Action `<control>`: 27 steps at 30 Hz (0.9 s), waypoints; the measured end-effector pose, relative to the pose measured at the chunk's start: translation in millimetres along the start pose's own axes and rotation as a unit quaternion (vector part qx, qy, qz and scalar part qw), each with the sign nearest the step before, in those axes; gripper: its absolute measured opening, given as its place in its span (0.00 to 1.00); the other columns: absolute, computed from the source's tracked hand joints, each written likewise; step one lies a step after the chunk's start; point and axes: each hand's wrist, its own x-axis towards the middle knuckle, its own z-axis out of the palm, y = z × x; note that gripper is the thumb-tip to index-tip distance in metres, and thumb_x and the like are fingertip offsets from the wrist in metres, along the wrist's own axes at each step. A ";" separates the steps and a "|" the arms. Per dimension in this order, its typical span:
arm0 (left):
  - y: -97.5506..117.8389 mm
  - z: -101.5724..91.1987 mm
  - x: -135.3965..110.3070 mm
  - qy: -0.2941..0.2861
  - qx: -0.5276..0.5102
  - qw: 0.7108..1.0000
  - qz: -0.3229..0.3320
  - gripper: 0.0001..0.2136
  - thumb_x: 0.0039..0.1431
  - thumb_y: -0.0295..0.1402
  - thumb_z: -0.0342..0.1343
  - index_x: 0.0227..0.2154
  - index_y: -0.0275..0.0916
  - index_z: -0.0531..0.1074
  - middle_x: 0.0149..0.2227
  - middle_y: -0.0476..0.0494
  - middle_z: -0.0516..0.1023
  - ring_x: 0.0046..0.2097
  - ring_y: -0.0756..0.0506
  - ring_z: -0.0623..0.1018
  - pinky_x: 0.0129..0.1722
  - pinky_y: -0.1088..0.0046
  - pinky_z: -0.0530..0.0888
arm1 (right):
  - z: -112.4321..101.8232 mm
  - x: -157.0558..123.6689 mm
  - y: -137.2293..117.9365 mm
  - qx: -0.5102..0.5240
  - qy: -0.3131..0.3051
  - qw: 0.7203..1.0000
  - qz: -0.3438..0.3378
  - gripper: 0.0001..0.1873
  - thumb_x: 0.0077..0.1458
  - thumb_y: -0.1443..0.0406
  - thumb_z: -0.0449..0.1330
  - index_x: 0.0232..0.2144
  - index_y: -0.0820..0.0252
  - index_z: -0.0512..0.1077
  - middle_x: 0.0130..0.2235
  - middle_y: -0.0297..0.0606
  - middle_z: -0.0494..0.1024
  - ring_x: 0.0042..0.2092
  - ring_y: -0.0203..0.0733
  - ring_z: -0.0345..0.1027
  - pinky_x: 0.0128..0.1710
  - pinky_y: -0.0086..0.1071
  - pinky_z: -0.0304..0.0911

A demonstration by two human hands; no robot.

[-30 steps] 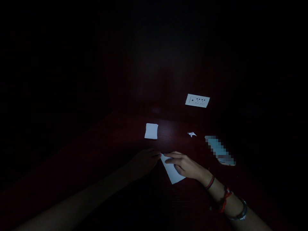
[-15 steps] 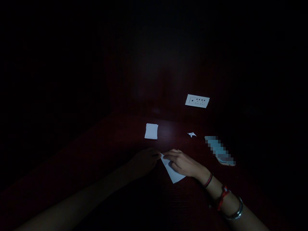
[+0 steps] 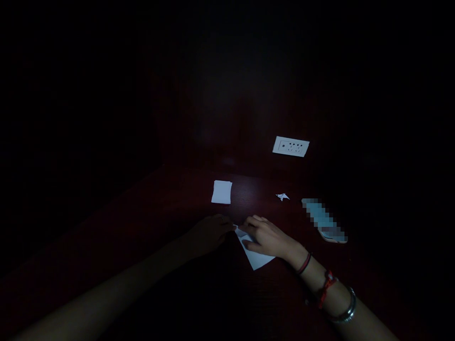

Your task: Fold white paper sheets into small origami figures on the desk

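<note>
A white sheet of paper lies on the dark table, a pointed corner toward me and a small folded part near its far tip. My right hand rests over it, fingertips pressed at the far tip and the thumb lower on the sheet. It wears a dark band, a red braided bracelet and a silver bangle. In deep shadow, my left hand has its closed fingertips at the paper's far-left tip. Part of the sheet is hidden beneath my right hand.
A stack of white paper squares sits farther back. Right of it lies a small folded paper figure, then a phone with a blurred screen. A white wall socket is above the dark reddish table.
My right fingers have shifted on the far tip, and a folded part of the paper now shows there. The view has moved slightly.
</note>
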 end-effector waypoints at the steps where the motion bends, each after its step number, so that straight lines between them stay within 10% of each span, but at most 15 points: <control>1: 0.3 0.8 0.2 0.001 0.002 1.000 -0.001 0.18 0.49 0.24 0.46 0.45 0.43 0.62 0.45 0.47 0.65 0.46 0.46 0.65 0.44 0.68 0.63 | -0.2 0.4 -0.4 -0.003 0.000 1.000 0.003 0.18 0.49 0.59 0.51 0.41 0.63 0.64 0.35 0.40 0.64 0.37 0.40 0.57 0.38 0.35 0.55; 27: 5.3 -5.9 -5.3 -0.026 0.034 0.999 -0.033 0.17 0.51 0.23 0.44 0.45 0.41 0.62 0.46 0.46 0.65 0.47 0.45 0.64 0.45 0.66 0.62 | -25.9 -28.3 11.0 0.030 -0.055 0.998 0.024 0.13 0.52 0.62 0.49 0.28 0.60 0.71 0.30 0.36 0.70 0.35 0.36 0.61 0.38 0.30 0.55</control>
